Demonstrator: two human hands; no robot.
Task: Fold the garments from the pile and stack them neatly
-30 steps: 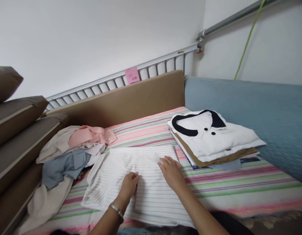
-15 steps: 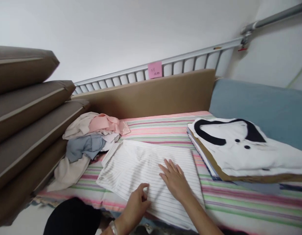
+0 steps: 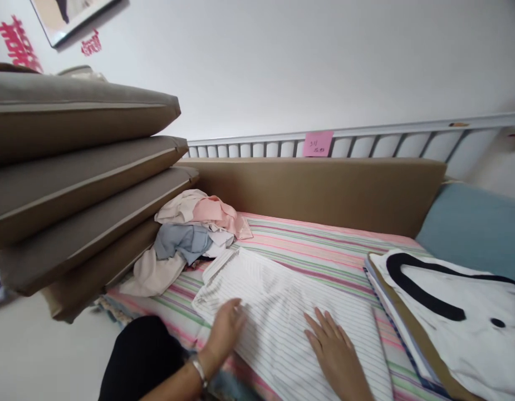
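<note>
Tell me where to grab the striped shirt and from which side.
Probably pinch the striped shirt at its free left edge, beside the left hand, coming in from the left. It lies flat and thin on the bed cover, so only an edge offers a hold; the right hand rests on its middle, and the folded stack crowds the right side.

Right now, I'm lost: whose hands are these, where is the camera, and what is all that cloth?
No machine here: a person wears a camera on the head, so you look down at their own bare hands. The left hand and the right hand both lie on a white striped shirt spread on a striped sheet. Neither seems to grip it. A loose heap of clothes lies to the left, a folded stack to the right.
</note>
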